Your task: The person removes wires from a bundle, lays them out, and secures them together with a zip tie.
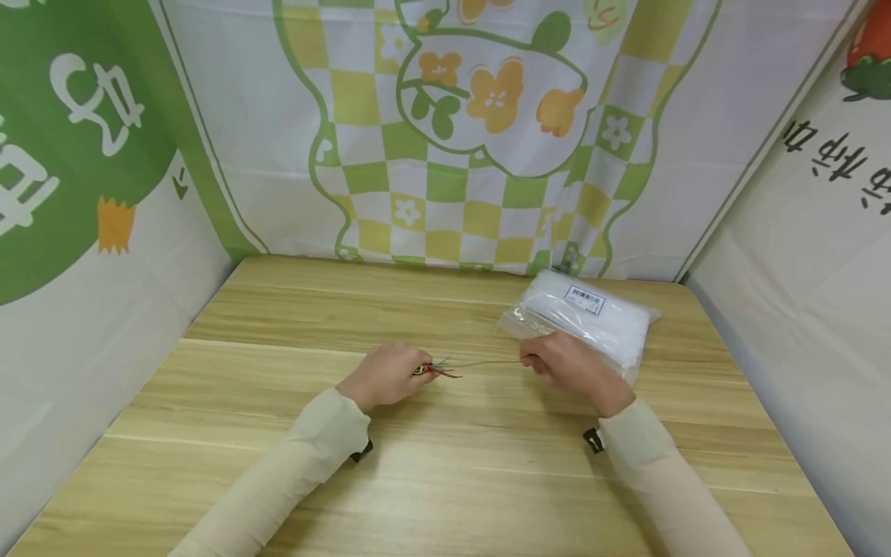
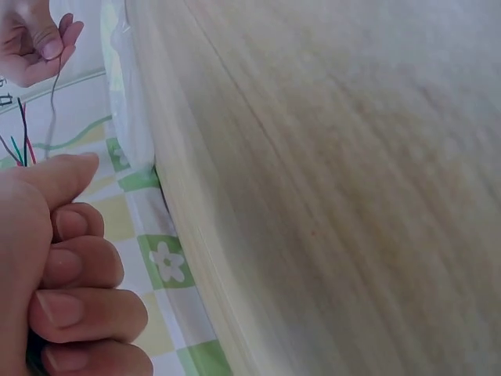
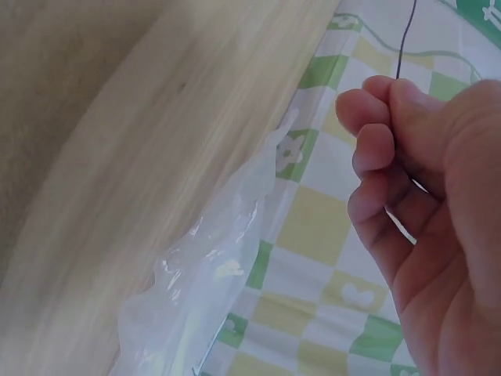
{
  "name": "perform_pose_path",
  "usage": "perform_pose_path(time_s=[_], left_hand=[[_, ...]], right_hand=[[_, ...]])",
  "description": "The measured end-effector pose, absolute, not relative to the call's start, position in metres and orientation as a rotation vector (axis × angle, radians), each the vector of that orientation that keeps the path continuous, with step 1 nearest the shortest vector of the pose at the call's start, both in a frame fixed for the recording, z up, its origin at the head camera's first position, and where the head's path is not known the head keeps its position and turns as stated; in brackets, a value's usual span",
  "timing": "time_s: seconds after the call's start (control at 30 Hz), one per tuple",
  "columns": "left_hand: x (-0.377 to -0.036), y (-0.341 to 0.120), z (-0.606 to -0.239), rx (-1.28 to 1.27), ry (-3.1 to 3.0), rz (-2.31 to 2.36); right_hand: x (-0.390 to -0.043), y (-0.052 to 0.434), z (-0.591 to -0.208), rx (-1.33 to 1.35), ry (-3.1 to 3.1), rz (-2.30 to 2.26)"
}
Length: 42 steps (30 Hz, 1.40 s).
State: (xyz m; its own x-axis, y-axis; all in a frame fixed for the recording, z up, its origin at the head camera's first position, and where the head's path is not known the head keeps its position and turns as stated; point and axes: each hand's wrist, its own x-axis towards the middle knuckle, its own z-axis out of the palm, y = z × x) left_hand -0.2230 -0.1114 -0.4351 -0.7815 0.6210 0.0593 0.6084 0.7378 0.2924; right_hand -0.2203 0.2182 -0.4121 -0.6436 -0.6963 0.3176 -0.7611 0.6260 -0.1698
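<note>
L hand (image 1: 386,377) is curled tight round a small bundle of thin coloured wires (image 1: 440,369), red, green & dark strands fanning out past the thumb; the wrist view shows all fingers folded in. R hand (image 1: 565,363) pinches one thin grey wire strand (image 1: 487,362) betw. thumb and forefinger, other fingers curled; the strand runs nearly straight across from the bundle to that hand, just above the tabletop. Both arms wear pale cream sleeves.

Just behind the R hand lies a clear, crinkly plastic bag of white items (image 1: 588,317) w/ a small printed label on top, flat on the light wood-grain tabletop (image 1: 445,480). The tabletop is smooth, w/ long pale plank lines. Around it on three sides hangs a glossy fabric backdrop (image 1: 445,131), white w/ green & yellow checks, orange flowers, and large characters at the sides.
</note>
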Motion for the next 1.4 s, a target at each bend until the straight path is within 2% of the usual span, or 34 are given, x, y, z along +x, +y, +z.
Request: perform_pose_path(time_s=[0.4,1.0,1.13,1.4], left_hand=[[-0.226,-0.11,-0.437,0.941,2.88,0.451],[-0.225,-0.122,-0.438,1.164,2.765,0.524],[-0.225,-0.125,-0.437,1.145,2.749,0.517],[-0.228,-0.155,-0.44,0.95,2.809,0.433]], right_hand=[[-0.214,0.209,-0.418,1.293,-2.546,0.344],[-0.213,0.214,-0.417,1.241,-2.528,0.295],[-0.214,0.221,-0.418,1.246,-2.555,0.327],[-0.215,0.251,-0.423,1.042,-2.763,0.315]])
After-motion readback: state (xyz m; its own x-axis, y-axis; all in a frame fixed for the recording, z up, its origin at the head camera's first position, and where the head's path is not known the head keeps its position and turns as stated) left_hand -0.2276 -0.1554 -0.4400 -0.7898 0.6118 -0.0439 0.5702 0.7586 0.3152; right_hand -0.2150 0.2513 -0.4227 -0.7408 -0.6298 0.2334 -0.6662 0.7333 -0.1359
